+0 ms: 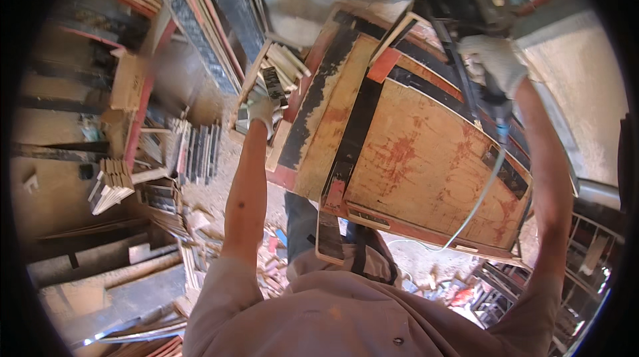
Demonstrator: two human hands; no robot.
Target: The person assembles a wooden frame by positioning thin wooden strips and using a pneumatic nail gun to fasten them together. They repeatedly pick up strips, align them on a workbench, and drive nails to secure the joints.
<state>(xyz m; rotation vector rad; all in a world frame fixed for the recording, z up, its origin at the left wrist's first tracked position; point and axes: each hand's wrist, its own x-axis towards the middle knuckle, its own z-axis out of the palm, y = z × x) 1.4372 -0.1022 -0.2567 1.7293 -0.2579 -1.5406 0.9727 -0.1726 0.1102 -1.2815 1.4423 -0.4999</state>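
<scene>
My right hand (496, 64), in a pale glove, is wrapped around the handle of a black nail gun (469, 2) at the far right of the workbench. From the base of its handle, a thin pale air hose (480, 200) runs down across the bench. My left hand (261, 110), also gloved, reaches out past the bench's left edge and is closed around a short dark wood block (274, 84). Its fingers are partly hidden. Just beyond it lies a bundle of light wood strips (287, 64). A long dark board (356, 134) with reddish ends lies across the bench.
The worn plywood workbench (406, 164) stands in front of me. Tall boards (229, 17) lean at the far left. Stacked dark-edged wood pieces (198, 150) lie on the floor. Wood scraps litter the ground, and a metal rack (586, 257) stands at lower right.
</scene>
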